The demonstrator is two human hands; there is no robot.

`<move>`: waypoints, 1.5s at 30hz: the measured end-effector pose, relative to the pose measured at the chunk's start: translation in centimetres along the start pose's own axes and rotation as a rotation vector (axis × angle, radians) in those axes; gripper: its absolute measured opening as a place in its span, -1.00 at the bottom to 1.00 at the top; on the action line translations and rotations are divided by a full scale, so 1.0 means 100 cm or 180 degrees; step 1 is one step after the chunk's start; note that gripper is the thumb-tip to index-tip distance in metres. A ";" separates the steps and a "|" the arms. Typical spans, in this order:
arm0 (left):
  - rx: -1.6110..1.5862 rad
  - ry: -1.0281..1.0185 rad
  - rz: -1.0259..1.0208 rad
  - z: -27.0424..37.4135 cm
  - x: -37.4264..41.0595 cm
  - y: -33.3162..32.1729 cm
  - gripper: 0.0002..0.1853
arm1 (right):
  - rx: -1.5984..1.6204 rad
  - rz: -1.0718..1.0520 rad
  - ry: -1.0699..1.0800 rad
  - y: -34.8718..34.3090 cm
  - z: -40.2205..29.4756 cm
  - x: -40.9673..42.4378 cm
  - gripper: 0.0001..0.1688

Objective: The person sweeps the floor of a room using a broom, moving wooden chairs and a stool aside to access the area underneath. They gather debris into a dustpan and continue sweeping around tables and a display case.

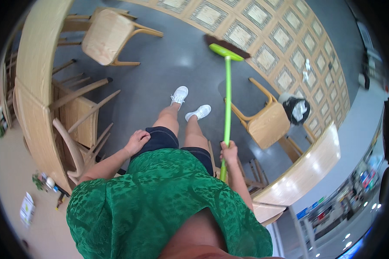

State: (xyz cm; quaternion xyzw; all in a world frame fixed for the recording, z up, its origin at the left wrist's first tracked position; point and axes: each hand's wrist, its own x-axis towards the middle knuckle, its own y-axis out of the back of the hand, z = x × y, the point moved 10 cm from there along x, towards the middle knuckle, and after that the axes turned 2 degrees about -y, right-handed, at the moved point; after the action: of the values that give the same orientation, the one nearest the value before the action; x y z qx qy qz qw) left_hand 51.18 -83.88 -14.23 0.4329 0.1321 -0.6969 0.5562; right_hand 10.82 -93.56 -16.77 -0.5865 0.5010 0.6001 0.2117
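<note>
My right hand [229, 152] is closed around the bright green handle of a broom [228, 97]. Its green head with dark brown bristles [227, 48] reaches the far border of the grey floor [181, 58], beside a band of patterned tiles. Loosely curled, my left hand [138, 141] rests against the leg of my dark shorts [162, 139]. Its fingertips are partly hidden, and I cannot tell whether they pinch the cloth. My white shoes [199, 112] stand on the floor, left of the broom handle.
At left, a wooden chair [108, 35] stands beyond a wooden table [35, 48], with upturned chairs [81, 119] by it. Another chair [269, 124] stands right of the broom, next to a black-lined bin [296, 110]. A second wooden table [301, 168] is at lower right. White scraps [306, 71] lie on patterned tiles [265, 60].
</note>
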 end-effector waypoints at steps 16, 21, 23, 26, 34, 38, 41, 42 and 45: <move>-0.1815 0.0847 0.1549 -0.043 0.003 -0.030 -0.64 | -0.2996 -0.1100 0.0269 0.034 -0.177 -0.061 -0.63; -0.1878 0.1535 0.1562 -0.064 -0.004 -0.094 -0.67 | -0.5387 -0.0570 0.2351 -0.036 -0.244 0.101 -0.55; -0.2059 0.1800 0.1559 -0.068 -0.008 -0.141 -0.68 | -0.5378 -0.0560 0.2224 -0.029 -0.299 0.104 -0.50; -0.3138 0.2187 0.1322 -0.106 -0.010 -0.265 -0.70 | -0.4984 -0.0423 0.2040 0.058 -0.326 0.138 -0.48; -0.2501 0.1545 0.1385 0.036 0.082 -0.167 -0.71 | -0.4863 0.0709 0.1415 0.439 -0.352 0.130 -0.46; -0.3064 0.1765 0.1479 0.027 0.110 -0.138 -0.70 | -0.4209 0.1272 0.0569 0.551 -0.352 0.128 -0.65; -0.2988 0.2068 0.1443 0.026 0.127 -0.091 -0.67 | -0.4847 0.1473 0.1219 0.582 -0.350 0.120 -0.68; -0.2738 0.1943 0.1616 0.006 0.141 -0.072 -0.66 | -0.5107 0.1469 0.1544 0.568 -0.361 0.117 -0.68; -0.1986 0.1793 0.2197 -0.035 0.181 0.004 -0.61 | -0.3683 0.1550 0.0670 0.526 -0.386 0.066 -0.63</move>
State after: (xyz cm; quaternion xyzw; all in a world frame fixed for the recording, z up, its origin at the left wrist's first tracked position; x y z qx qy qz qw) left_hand 53.02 -93.61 -29.75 0.4356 0.3268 -0.2585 0.7979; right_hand -15.97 -150.03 3.08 -0.5312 0.2328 0.7438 -0.3323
